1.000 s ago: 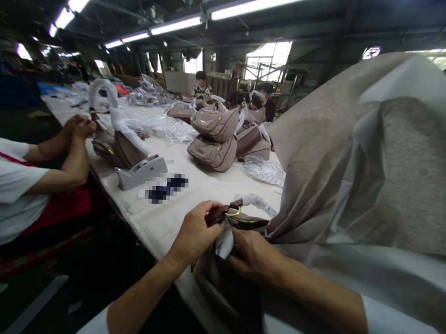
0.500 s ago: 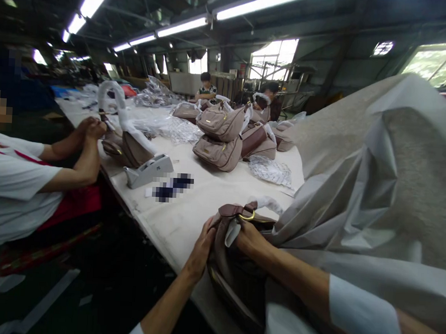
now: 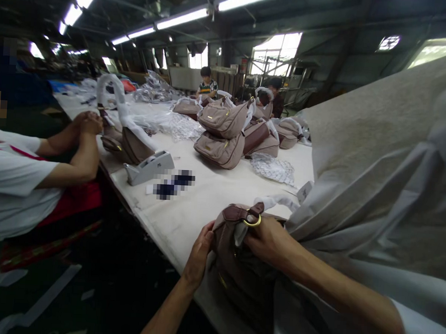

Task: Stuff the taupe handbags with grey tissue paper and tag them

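Note:
A taupe handbag [image 3: 232,279] with brown leather trim stands at the table's near edge, in front of me. My left hand [image 3: 199,255] grips its left end, fingers against the side panel. My right hand [image 3: 273,239] reaches into the top opening beside a gold ring [image 3: 252,221]; its fingertips are hidden inside. Some pale wrapping shows in the opening by those fingers. The bag's handle [image 3: 277,202], wrapped in white, lies over toward the back. A big greyish-white sheet [image 3: 359,194] rises right beside the bag and covers part of it.
Stacked taupe handbags [image 3: 220,149] sit mid-table near crumpled clear plastic [image 3: 273,169]. A grey tape dispenser [image 3: 151,167] stands at the left edge, by another handbag [image 3: 129,144]. A co-worker's hands [image 3: 92,123] are at that bag. Two more people sit at the far end.
My right hand has shifted slightly right and turned over at the bag's opening. The gold ring now faces me more. The big sheet has slid right, uncovering more table.

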The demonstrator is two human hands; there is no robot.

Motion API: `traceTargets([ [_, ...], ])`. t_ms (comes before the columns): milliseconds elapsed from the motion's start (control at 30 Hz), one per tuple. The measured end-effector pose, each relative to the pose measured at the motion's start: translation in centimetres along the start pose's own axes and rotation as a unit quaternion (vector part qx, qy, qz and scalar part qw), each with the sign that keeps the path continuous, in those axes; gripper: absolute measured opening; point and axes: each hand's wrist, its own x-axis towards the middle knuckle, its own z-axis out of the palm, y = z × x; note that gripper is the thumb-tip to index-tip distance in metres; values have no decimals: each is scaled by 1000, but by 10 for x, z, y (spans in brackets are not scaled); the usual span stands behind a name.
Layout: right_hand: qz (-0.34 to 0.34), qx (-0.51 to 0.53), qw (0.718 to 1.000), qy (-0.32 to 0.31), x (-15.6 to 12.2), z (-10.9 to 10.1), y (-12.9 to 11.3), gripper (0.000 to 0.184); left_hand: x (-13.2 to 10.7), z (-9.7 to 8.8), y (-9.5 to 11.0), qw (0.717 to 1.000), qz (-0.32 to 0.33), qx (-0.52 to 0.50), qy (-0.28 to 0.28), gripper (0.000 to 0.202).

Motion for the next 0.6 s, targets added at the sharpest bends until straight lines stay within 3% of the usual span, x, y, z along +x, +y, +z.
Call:
traceTargets([
  [67,-12,-169,985,-13,-18,-9,-5,13,2,-2,1,1000,-14,21,1,51],
  [133,8,-289,954,-78,-32,-6,-4,21,3,-1,2,999,-19,36,3,51],
  [200,38,-306,942,-133,-40,5,3,18,2,2,2,999,-13,49,3,50],
  [300,54,-255,955,-141,-43,22,18,17,0,5,2,998,-13,62,-6,48],
  [400,58,-207,966,-141,-45,27,22,8,1,3,2,997,-17,79,-12,49],
  [500,27,-223,971,-77,-49,20,18,8,9,0,3,994,-20,104,-25,50],
  [600,-2,-103,992,76,-44,13,18,23,27,0,6,993,-3,113,-38,52],
])
